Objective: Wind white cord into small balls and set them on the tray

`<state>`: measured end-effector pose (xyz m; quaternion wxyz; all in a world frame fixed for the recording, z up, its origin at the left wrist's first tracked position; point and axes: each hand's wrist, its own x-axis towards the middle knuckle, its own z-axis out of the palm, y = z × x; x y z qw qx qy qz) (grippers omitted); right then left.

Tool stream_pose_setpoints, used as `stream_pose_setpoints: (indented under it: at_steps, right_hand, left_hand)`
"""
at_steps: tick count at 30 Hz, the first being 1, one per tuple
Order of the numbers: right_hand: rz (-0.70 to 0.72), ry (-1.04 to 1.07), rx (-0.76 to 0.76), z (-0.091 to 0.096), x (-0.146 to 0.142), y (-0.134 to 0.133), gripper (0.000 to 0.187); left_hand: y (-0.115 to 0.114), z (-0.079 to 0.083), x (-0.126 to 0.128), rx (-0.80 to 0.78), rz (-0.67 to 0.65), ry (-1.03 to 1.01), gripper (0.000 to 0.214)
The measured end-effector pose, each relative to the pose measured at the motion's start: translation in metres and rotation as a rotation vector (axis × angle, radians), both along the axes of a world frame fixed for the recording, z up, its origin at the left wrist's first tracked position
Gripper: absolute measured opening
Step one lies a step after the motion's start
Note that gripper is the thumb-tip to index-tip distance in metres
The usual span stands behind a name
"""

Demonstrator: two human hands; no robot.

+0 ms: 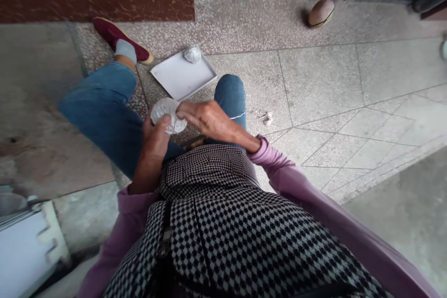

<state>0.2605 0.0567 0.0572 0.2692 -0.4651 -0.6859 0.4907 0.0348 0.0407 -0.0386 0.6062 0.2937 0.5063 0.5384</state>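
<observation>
A round, pale, crinkled disc (164,111), seemingly wrapped in thin plastic, is held over my lap. My left hand (158,136) grips its lower left side, with the thumb lying across the face. At the right edge of the disc, my right hand (204,117) has its fingers pinched together; what sits between them is hidden. Just beyond my hands, a shallow white tray (171,79) rests on the floor. In its far corner lies a crumpled, shiny whitish ball (193,54). White string (238,115) crosses my jeans near the knee.
A small tangle of white string (267,118) lies on the speckled floor tiles to the right. A tan rounded object with a dark and yellow stripe (321,13) is near the far threshold. My red shoe (120,39) is left of the tray. White panels (28,251) stand lower left.
</observation>
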Motion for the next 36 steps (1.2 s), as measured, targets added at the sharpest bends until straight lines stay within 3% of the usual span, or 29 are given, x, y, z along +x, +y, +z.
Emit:
stream_pose_setpoints:
  at_steps: [4, 8, 16, 20, 25, 31, 36]
  right_hand:
    - [-0.007, 0.019, 0.030, 0.006, 0.020, 0.037, 0.060]
    - [-0.084, 0.106, -0.084, -0.006, 0.015, 0.045, 0.063]
    - [-0.229, 0.153, -0.247, -0.062, -0.015, 0.026, 0.079]
    - [-0.238, 0.102, -0.280, -0.072, -0.027, 0.002, 0.079]
    - [-0.143, 0.095, -0.306, -0.062, -0.035, -0.026, 0.062]
    - [0.096, 0.117, -0.316, -0.036, -0.039, -0.055, 0.053]
    - [0.102, 0.136, -0.191, -0.004, -0.011, -0.036, 0.051]
  left_hand:
    - [-0.010, 0.011, 0.005, -0.020, -0.231, -0.134, 0.065]
    - [-0.016, 0.019, 0.003, -0.031, -0.306, -0.213, 0.068]
    - [-0.012, 0.026, 0.007, 0.002, -0.157, -0.164, 0.074]
    - [-0.009, 0.030, 0.015, -0.012, -0.042, -0.139, 0.074]
    - [-0.002, 0.031, 0.019, 0.034, 0.038, -0.111, 0.072]
    - [0.002, 0.019, 0.001, 0.091, 0.095, 0.140, 0.065]
    - [0.003, 0.002, -0.013, 0.011, 0.024, 0.291, 0.080]
